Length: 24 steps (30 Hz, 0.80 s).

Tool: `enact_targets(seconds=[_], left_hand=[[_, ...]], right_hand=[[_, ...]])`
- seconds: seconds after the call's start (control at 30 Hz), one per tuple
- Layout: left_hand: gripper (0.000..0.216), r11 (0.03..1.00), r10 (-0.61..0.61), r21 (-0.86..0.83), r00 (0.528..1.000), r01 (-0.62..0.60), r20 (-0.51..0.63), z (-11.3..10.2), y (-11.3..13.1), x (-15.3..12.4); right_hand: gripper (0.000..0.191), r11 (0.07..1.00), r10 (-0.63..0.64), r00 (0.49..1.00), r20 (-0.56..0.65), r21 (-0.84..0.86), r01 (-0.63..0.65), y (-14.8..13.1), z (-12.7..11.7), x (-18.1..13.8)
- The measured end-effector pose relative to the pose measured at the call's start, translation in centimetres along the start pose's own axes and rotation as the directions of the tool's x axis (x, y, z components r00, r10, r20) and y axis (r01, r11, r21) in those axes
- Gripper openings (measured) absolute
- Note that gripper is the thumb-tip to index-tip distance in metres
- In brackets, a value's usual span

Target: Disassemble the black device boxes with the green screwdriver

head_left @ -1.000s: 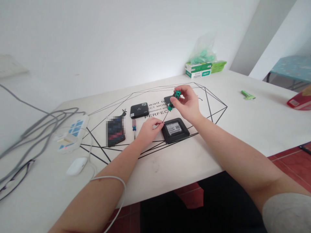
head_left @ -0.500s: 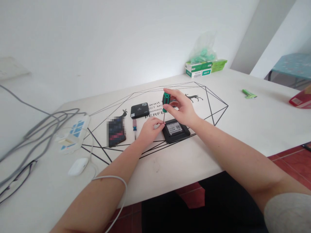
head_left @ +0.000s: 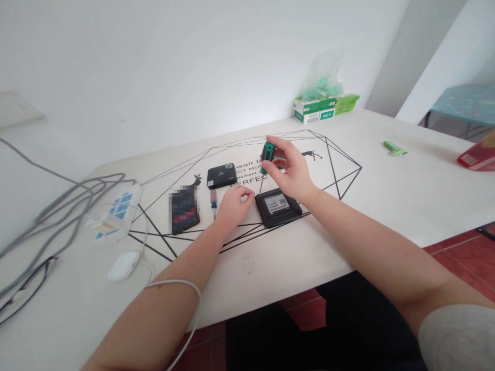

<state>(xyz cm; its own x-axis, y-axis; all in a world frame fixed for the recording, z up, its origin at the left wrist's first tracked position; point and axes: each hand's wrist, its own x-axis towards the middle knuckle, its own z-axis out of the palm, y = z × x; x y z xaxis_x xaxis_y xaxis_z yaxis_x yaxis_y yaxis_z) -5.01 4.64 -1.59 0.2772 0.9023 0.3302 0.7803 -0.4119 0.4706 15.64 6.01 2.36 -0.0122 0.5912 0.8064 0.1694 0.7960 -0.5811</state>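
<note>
My right hand (head_left: pixel 291 167) grips the green and black handle of a screwdriver (head_left: pixel 267 154), whose thin shaft slants down toward the far left corner of a black box-shaped device (head_left: pixel 263 219). This flat device lies on the table with a white printed label facing up. Whether the screwdriver's tip touches it I cannot tell. Just left of the device is my left hand (head_left: pixel 235 205), thumb and forefinger pinched together; anything between them is too small to make out. A second screwdriver (head_left: pixel 214 201) with a blue and clear reddish handle lies beyond my left wrist.
A second black box (head_left: pixel 221 176) and a phone (head_left: pixel 184 210) lie to the left. Further left are a power strip (head_left: pixel 119 211), a white earbud case (head_left: pixel 124 266) and grey cables (head_left: pixel 83 206). Green-white boxes (head_left: pixel 315 109) stand against the wall; a green object (head_left: pixel 393 149) is at right.
My right hand has raised the screwdriver slightly, tilting its handle to the right. My left hand has drawn back a little to the left, away from the device's corner.
</note>
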Motion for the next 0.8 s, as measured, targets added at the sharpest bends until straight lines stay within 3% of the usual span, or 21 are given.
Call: enact_targets(seconds=[0.1,0.2,0.43,0.53,0.63,0.7,0.8], left_hand=[[0.019,0.937,-0.130,0.325,0.991,0.129,-0.019,-0.6,-0.6,0.1],[0.027,0.831,-0.156,0.538,0.988,0.141,-0.016,-1.4,-1.0,0.0],[0.034,0.763,-0.203,0.620,0.978,0.184,-0.041,-2.5,-0.7,-0.2],[0.030,0.812,-0.158,0.557,0.984,0.175,-0.078,-2.0,-0.3,-0.3],[0.030,0.946,0.079,0.318,0.997,-0.070,-0.014,-1.3,0.3,-0.6],[0.035,0.958,0.268,0.079,0.959,-0.275,0.095,-1.1,0.6,-0.9],[0.049,0.920,0.392,-0.123,0.885,-0.373,0.250,-1.3,1.0,-1.3]], right_hand=[[0.050,0.997,0.071,0.995,-0.065,0.026,-0.070,1.3,-0.3,0.2],[0.045,0.991,0.115,0.993,-0.034,0.075,-0.113,1.7,-0.4,0.1],[0.040,0.991,0.076,0.990,0.115,0.099,-0.088,-1.0,0.8,-1.1],[0.039,0.998,-0.016,0.985,0.170,0.061,0.006,-1.7,1.1,-1.4],[0.037,0.989,-0.148,0.967,0.208,0.041,0.142,-2.0,1.0,-1.4],[0.033,0.977,-0.215,0.953,0.214,0.029,0.213,-2.2,0.9,-1.3],[0.022,0.980,-0.195,0.960,0.200,0.070,0.185,-2.8,0.8,-1.1]])
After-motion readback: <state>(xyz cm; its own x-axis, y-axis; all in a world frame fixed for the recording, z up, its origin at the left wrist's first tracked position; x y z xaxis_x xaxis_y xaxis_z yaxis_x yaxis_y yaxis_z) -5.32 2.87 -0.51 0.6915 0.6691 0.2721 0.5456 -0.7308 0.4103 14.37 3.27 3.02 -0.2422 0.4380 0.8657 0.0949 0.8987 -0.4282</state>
